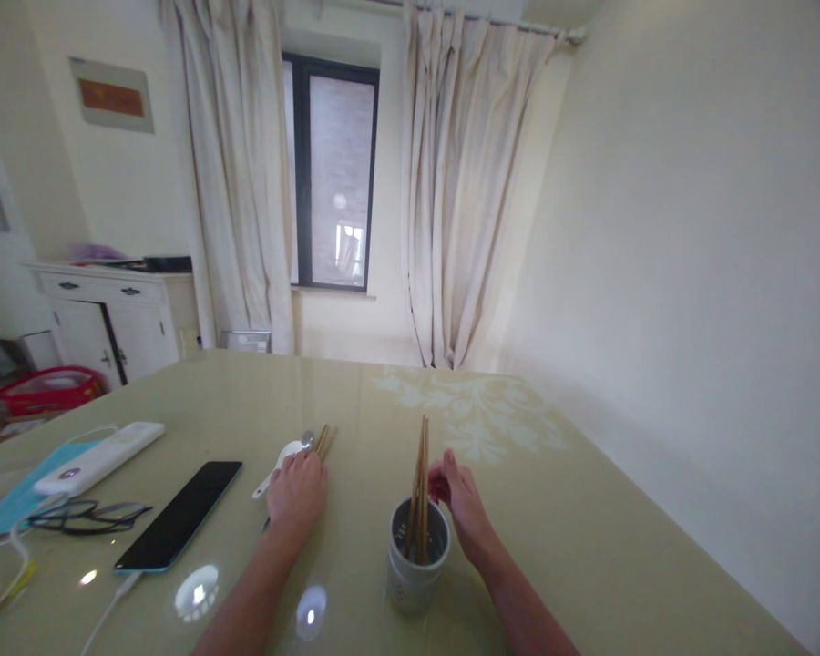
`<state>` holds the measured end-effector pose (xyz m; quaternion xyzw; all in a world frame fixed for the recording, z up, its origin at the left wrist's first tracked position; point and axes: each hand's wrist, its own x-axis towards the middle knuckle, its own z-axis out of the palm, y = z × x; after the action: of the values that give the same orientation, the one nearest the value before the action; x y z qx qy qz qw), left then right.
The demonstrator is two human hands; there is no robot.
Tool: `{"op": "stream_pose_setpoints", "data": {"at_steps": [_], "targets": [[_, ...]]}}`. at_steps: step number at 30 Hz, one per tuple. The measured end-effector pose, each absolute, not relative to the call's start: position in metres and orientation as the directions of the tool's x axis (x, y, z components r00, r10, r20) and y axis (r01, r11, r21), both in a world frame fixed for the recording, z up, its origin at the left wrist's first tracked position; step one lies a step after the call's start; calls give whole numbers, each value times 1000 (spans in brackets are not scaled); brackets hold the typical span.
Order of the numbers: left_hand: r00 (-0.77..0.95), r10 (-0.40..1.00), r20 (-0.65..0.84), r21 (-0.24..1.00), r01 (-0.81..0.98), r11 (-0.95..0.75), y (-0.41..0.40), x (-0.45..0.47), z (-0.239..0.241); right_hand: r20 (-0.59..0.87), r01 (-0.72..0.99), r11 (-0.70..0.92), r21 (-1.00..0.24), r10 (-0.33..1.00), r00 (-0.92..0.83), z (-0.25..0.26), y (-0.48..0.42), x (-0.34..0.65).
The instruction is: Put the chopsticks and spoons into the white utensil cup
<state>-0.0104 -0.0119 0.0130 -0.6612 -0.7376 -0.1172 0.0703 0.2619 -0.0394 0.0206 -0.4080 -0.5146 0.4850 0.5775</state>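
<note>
1. Low in the frame's centre stands our cup (416,569), white and perforated, with several chopsticks (420,492) upright in it.
2. Our right hand (459,506) is just right of the cup, fingertips pinched at the sticks' upper part; whether it grips one we cannot tell.
3. Our left hand (298,492) lies knuckles-up, left of centre, closed loosely over loose chopsticks (325,440) and beside a white spoon (278,466) and a metal one (307,440).
4. We judge the step to be gathering cutlery into the cup: some sticks are in, others lie flat on the table (553,510).
5. The next move likely calls for a firm pinch on the flat sticks, lifted end-down into the cup without tipping it.
6. Further left lie a phone (181,526), glasses (86,517) and a white remote (102,457).
</note>
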Motion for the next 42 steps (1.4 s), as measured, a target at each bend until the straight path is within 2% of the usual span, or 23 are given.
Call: {"op": "stream_pose_setpoints", "data": {"at_steps": [6, 10, 13, 15, 19, 21, 23, 25, 28, 30, 33, 37, 42], "targets": [[-69, 985, 158, 199, 979, 36, -16, 3, 17, 115, -76, 120, -990, 991, 68, 4, -31, 259], [69, 962, 265, 291, 945, -148, -27, 32, 26, 87, -47, 87, -995, 996, 13, -4, -29, 256], [162, 910, 381, 454, 825, -337, -36, 52, 31, 99, -87, 95, -992, 994, -50, -4, -31, 254], [206, 890, 406, 582, 693, -425, -42, 61, 31, 115, -147, 100, -984, 988, -102, -1, -34, 250], [272, 888, 371, 765, 453, -458, -47, 70, 29, 161, -203, 127, -971, 974, -160, 9, -39, 243], [263, 887, 380, 782, 421, -459, -44, 67, 29, 193, -191, 180, -965, 979, -57, 18, -38, 246], [187, 897, 401, 753, 490, -439, -38, 56, 31, 241, -202, 272, -941, 957, 165, 28, -35, 259], [72, 915, 398, 661, 669, -340, -28, 39, 32, 288, -221, 402, -888, 864, 413, 39, -32, 282], [-69, 928, 366, 351, 934, -69, -17, 8, 27, 315, -238, 538, -809, 738, 597, 55, -30, 316], [-125, 930, 346, 155, 985, 75, -14, -9, 21, 328, -278, 561, -780, 745, 581, 62, -33, 325], [-153, 942, 298, 41, 988, 147, -14, -23, 13, 357, -307, 508, -805, 828, 434, 68, -42, 316], [-144, 953, 267, 50, 989, 136, -14, -26, 9, 370, -220, 410, -885, 907, 200, 67, -53, 287], [-152, 951, 268, 92, 987, 132, -12, -22, 9, 378, -109, 385, -916, 922, 82, 63, -55, 275]]}}
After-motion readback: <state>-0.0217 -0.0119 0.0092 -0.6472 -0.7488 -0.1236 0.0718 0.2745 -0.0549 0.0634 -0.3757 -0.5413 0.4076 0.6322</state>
